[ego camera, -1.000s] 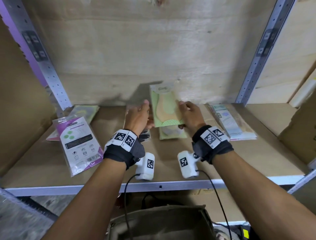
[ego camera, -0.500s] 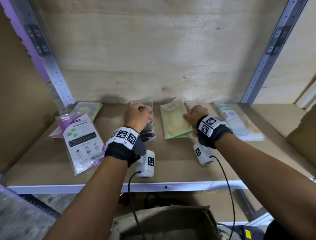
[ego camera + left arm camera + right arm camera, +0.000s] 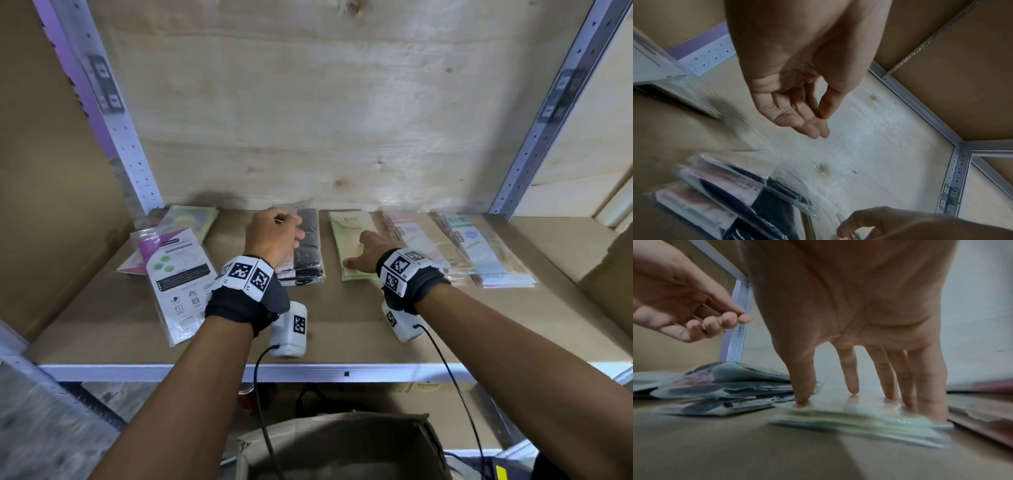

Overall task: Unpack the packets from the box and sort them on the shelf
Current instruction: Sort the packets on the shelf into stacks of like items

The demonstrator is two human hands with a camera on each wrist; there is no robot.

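Note:
A green packet [image 3: 346, 233] lies flat on top of a green stack at the middle of the wooden shelf [image 3: 342, 342]. My right hand [image 3: 366, 248] presses down on it with straight, spread fingers [image 3: 881, 373]; the stack [image 3: 859, 421] gives under the fingertips. My left hand [image 3: 277, 233] hovers just above the pile of black packets [image 3: 310, 255] to the left. Its fingers [image 3: 809, 128] are loosely curled and the thumb nears them, with nothing held. The black pile [image 3: 756, 203] lies below the palm.
A pink stack [image 3: 411, 240] and a blue stack [image 3: 479, 253] lie right of the green one. A purple-and-white packet [image 3: 178, 277] and a pale green one [image 3: 191, 219] lie at the left. An open cardboard box [image 3: 342, 445] stands below the shelf's front edge.
The green packet, held upright by both hands a second ago, now lies on the green stack. My left hand has let go and moved left over the black pile; my right hand has flattened onto it.

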